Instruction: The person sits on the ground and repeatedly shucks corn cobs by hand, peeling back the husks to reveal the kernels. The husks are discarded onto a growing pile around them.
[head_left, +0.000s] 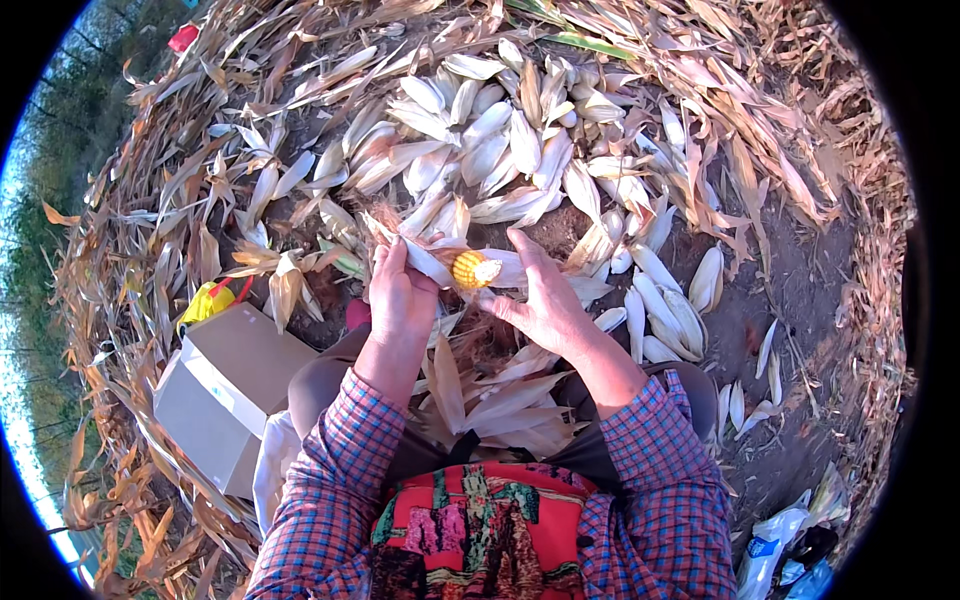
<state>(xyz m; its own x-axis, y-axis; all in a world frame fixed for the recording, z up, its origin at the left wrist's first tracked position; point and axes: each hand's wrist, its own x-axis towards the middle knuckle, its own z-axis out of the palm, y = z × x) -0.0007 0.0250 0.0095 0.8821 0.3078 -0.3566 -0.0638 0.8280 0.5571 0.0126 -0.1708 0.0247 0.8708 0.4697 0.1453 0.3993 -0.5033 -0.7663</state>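
Note:
My left hand (405, 289) grips a partly husked ear of corn (471, 268) near the middle of the view. Yellow kernels and a pale end of the ear show between my hands, while peeled husk and brown silk surround the rest. To its right, my right hand (546, 296) has its thumb and fingers spread apart. A pale strip of husk (510, 268) runs from the ear behind that hand; whether they touch, I cannot tell. Loose husks (517, 401) lie between my knees. Beyond my hands is a heap of corn ears in pale husks (487, 142).
An upturned-looking cardboard box (217, 420) stands at my left, beside a yellow bag (206, 304) with red handles. More unhusked ears (667, 315) lie on the soil to the right. Plastic bags (772, 547) sit at lower right. Dry corn stalks (750, 142) ring the spot.

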